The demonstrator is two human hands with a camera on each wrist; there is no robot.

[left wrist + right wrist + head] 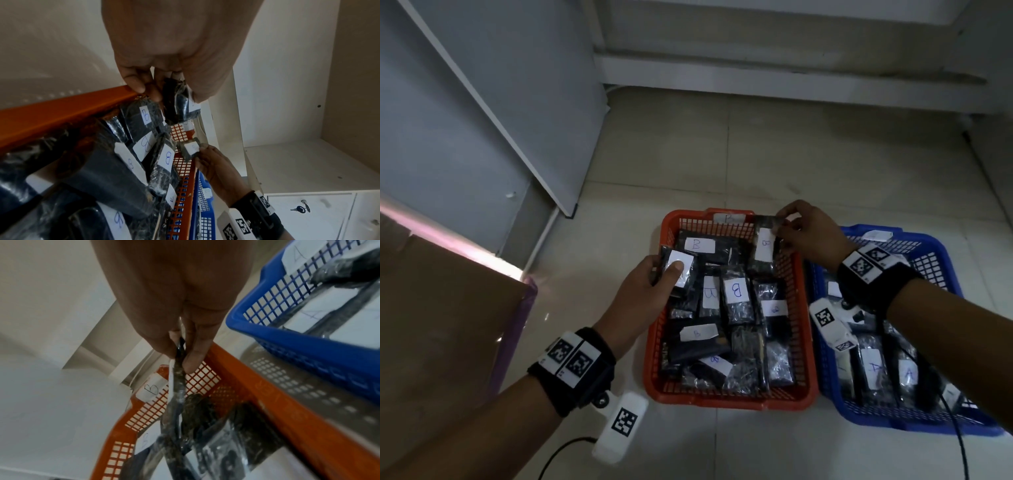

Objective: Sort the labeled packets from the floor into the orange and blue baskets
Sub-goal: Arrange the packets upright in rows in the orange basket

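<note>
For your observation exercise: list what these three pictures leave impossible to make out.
- Head view: the left hand thumb covers the letter on its packet.
- Right wrist view: the right hand packet shows edge-on, label unseen.
- Head view: the right arm hides part of the blue basket.

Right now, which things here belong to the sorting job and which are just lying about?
Job:
- orange basket
- blue basket
- left hand holding packet
- right hand pinching B packet

Lying about:
- cardboard box
- white cabinet
</note>
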